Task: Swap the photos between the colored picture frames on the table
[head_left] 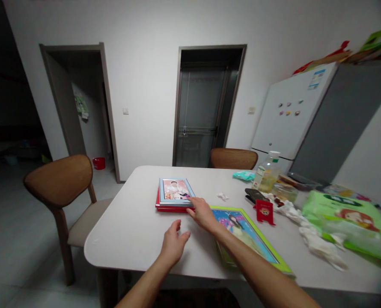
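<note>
Left hand (pixel 174 244) open, right hand (pixel 203 214) extended forward

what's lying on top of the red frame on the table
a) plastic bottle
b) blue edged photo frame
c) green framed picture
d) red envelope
b, the blue-edged photo frame lies flat on the red frame, whose edge shows beneath it

A white refrigerator (pixel 288 109) stands behind a plastic cooking-oil bottle (pixel 266 175).

No text is readable: the green package (pixel 344 214) and fridge sticker (pixel 316 79) are too blurred.
</note>
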The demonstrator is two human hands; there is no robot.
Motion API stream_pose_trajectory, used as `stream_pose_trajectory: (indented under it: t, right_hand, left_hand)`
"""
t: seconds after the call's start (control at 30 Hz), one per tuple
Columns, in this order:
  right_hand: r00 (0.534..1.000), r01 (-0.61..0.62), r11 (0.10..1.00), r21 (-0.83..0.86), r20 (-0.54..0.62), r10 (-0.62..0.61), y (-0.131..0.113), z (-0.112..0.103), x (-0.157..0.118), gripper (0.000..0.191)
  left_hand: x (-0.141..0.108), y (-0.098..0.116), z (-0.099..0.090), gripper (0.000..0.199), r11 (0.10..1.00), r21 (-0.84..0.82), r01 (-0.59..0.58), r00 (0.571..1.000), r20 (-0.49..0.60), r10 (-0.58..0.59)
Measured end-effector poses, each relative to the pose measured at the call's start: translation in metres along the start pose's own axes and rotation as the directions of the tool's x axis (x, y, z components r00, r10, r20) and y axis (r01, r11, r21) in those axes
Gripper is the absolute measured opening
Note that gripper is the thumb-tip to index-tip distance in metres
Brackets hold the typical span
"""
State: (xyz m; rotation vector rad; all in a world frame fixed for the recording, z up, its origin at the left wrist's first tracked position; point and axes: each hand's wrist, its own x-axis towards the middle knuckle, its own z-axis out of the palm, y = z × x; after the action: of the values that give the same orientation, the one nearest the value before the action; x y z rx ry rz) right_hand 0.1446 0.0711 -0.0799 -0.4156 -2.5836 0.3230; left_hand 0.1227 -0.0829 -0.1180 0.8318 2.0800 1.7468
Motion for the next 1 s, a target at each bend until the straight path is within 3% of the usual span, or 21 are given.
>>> stream_pose_trajectory:
  t: [0.07, 0.17, 0.27, 0.37, 0.47, 0.57, 0.67, 0.8, 0.9, 0.97, 1.0]
  right_hand:
    - [0.999, 0.048, 0.999, -0.023, 0.014, -0.048, -0.02, 0.012, 0.014, 0.044]
    - [0.996, 0.081, 0.994, -0.07, 0.035, -0.079, -0.034, 0.02, 0.022, 0.034]
    - [0.99, 0.127, 0.986, -0.104, 0.067, -0.12, -0.041, 0.017, 0.013, 0.021]
    - [0.979, 0.198, 0.976, -0.091, 0.077, -0.191, -0.053, 0.008, -0.011, 0.02]
    - [0.976, 0.207, 0.977, 0.059, 0.063, -0.21, -0.066, -0.006, -0.037, 0.022]
    - [0.986, 0.126, 0.918, 0.375, 0.056, -0.158, -0.072, -0.023, -0.055, 0.027]
    - [0.995, -0.092, 0.712, 0.696, 0.087, 0.043, -0.071, -0.039, -0.061, 0.041]
    - [0.911, -0.328, 0.288, 0.9, 0.221, 0.348, -0.067, -0.06, -0.072, 0.056]
    - [0.873, -0.348, 0.116, 0.93, 0.277, 0.4, -0.064, -0.071, -0.088, 0.057]
    - [0.872, -0.351, 0.11, 0.93, 0.282, 0.4, -0.06, -0.074, -0.099, 0.055]
    - [0.871, -0.361, 0.118, 0.925, 0.289, 0.396, -0.058, -0.073, -0.103, 0.053]
  left_hand:
    - [0.01, -0.004, -0.012, 0.041, 0.996, -0.079, 0.037, 0.998, -0.051, -0.041]
    - [0.019, -0.009, -0.024, 0.039, 0.973, -0.214, 0.084, 0.989, -0.099, -0.107]
    - [0.021, -0.01, -0.029, 0.042, 0.927, -0.355, 0.124, 0.979, -0.109, -0.172]
    - [0.017, -0.005, -0.029, 0.042, 0.868, -0.485, 0.108, 0.98, -0.093, -0.174]
    - [0.007, 0.006, -0.025, 0.043, 0.815, -0.579, 0.016, 0.986, -0.126, -0.109]
    - [-0.01, 0.021, -0.022, 0.043, 0.797, -0.599, -0.083, 0.978, -0.202, -0.049]
    - [-0.033, 0.039, -0.023, 0.036, 0.876, -0.441, -0.194, 0.966, -0.242, 0.093]
    - [-0.066, 0.054, -0.026, 0.035, 0.932, -0.043, -0.36, 0.932, -0.059, 0.358]
    - [-0.085, 0.054, -0.029, 0.046, 0.756, 0.26, -0.6, 0.799, 0.146, 0.584]
    - [-0.092, 0.05, -0.029, 0.049, 0.585, 0.374, -0.72, 0.692, 0.315, 0.65]
    - [-0.095, 0.047, -0.028, 0.048, 0.517, 0.412, -0.75, 0.658, 0.382, 0.649]
